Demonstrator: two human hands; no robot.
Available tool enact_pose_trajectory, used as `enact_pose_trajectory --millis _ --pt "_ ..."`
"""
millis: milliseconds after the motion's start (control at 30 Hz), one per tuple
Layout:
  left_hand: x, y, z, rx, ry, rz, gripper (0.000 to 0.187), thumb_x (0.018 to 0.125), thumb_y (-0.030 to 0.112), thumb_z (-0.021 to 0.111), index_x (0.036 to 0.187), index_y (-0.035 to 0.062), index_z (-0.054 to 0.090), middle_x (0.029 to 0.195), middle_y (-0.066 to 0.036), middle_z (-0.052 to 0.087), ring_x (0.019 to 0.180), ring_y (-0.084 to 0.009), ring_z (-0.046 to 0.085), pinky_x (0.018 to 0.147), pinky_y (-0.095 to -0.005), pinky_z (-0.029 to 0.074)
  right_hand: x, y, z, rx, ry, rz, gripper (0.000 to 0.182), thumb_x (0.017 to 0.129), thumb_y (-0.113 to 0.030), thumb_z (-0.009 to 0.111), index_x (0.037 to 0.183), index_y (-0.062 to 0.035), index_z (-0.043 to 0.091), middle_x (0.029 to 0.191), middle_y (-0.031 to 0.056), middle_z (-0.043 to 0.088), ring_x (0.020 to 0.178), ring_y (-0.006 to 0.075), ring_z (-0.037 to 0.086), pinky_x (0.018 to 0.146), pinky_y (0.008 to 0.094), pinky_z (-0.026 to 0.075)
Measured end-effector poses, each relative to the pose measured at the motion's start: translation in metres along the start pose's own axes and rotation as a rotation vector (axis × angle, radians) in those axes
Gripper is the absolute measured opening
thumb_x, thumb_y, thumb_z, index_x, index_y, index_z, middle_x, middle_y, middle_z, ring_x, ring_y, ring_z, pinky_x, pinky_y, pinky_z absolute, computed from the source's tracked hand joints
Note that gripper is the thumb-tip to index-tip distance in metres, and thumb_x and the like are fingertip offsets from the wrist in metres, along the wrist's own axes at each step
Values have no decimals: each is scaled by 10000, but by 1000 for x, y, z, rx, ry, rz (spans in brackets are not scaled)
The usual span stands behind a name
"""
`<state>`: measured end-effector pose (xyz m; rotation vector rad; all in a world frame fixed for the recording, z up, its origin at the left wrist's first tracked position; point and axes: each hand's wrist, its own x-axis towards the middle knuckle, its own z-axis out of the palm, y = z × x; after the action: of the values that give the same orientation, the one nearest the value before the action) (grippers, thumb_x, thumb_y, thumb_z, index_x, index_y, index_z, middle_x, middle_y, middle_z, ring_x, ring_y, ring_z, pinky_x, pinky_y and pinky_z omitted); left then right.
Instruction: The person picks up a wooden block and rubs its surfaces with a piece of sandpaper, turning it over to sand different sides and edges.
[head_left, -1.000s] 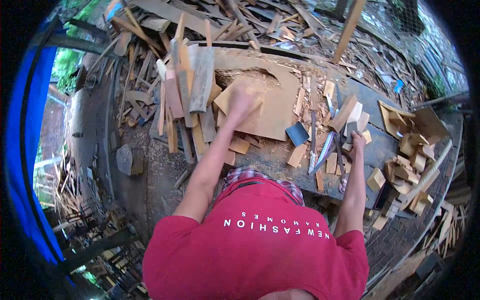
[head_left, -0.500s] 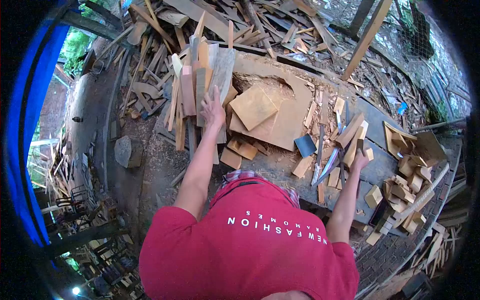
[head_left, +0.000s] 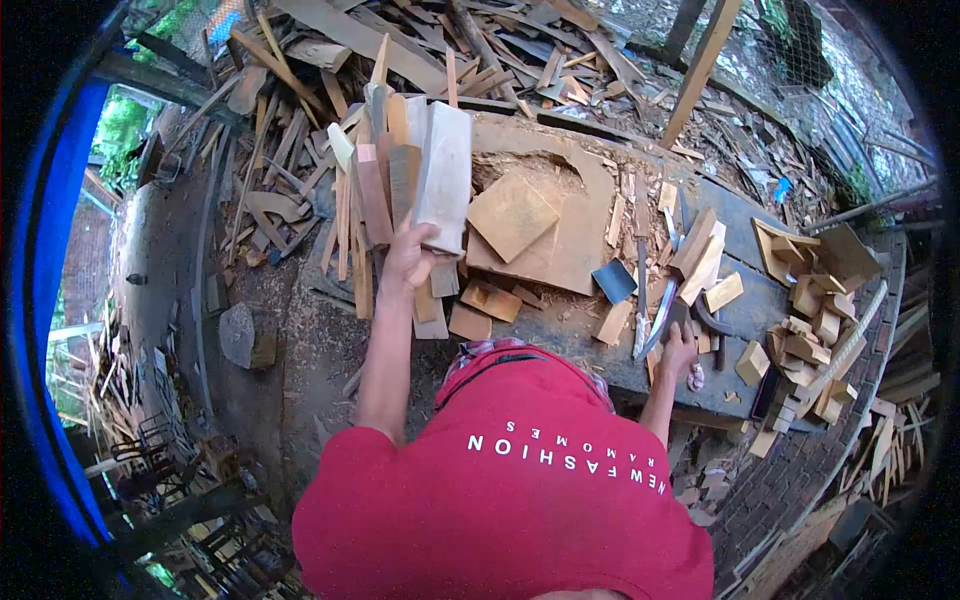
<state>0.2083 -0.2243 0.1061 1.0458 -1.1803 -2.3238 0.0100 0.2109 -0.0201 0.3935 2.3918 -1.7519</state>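
Observation:
My left hand (head_left: 408, 258) is closed on the near end of a pale, wide wooden board (head_left: 445, 175), its thumb over the board's lower edge. Just left of that board stand several upright wood strips (head_left: 374, 195) in a bundle. On the bench, my right hand (head_left: 680, 347) has its fingers wrapped round a dark brown, block-like piece (head_left: 678, 316); its exact kind I cannot tell. Close to the right hand lie a long curved blade (head_left: 656, 322), a dark curved tool (head_left: 712, 322) and pale wood pieces (head_left: 702, 265).
A square wood block (head_left: 513, 218) rests on a thick, hollowed slab (head_left: 570, 262) amid shavings. A dark blue square (head_left: 613, 282) lies right of it. Cut blocks (head_left: 805, 345) are heaped at the bench's right end. Scrap wood (head_left: 400, 50) fills the ground beyond, and a stump (head_left: 247, 335) stands left.
My left hand has gone from spread fingers over the wood bundle to gripping the pale board, which now stands apart, lifted and turned. My right hand has moved left and nearer to me.

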Motion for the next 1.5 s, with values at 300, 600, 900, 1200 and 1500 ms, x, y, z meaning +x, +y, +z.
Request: enact_pose_trajectory --millis 300,600,900,1200,1500 --pt "-13 -39 24 -437 -376 -267 625 770 108 565 1328 -28 316 1210 -288 496 1098 -396 534 814 -535 516 -10 -80 79 59 -275 -231 218 873 -82 584 1046 43 629 901 32 638 794 95 564 706 235 450" --pt "-2 -54 28 -377 -404 -376 584 802 84 533 1339 -7 323 1241 -240 492 1121 -401 531 782 -552 532 -65 -153 164 -213 -337 -827 236 841 15 518 1045 -39 625 900 189 623 826 326 605 726 369 474" --pt "-5 -52 38 -242 -285 -343 584 806 72 574 1342 30 346 1192 -145 534 1054 -290 581 838 -496 512 -93 -141 209 -494 -587 -1231 386 752 33 525 1131 -21 574 1122 170 599 1054 331 561 881 393 463" --pt "-8 -44 50 -118 -176 -260 598 791 24 575 1345 50 351 1172 -123 549 1017 -249 602 808 -387 540 -76 -146 215 -720 -755 -1278 431 759 1 493 1190 21 514 1263 194 511 1214 340 453 1014 404 367" --pt "-5 -60 45 -135 -221 -206 609 795 50 564 1352 17 320 1175 -173 556 944 -329 639 769 -413 558 14 -144 289 -805 -697 -1101 231 807 -42 457 1006 7 563 1073 195 557 1000 363 541 842 432 464"
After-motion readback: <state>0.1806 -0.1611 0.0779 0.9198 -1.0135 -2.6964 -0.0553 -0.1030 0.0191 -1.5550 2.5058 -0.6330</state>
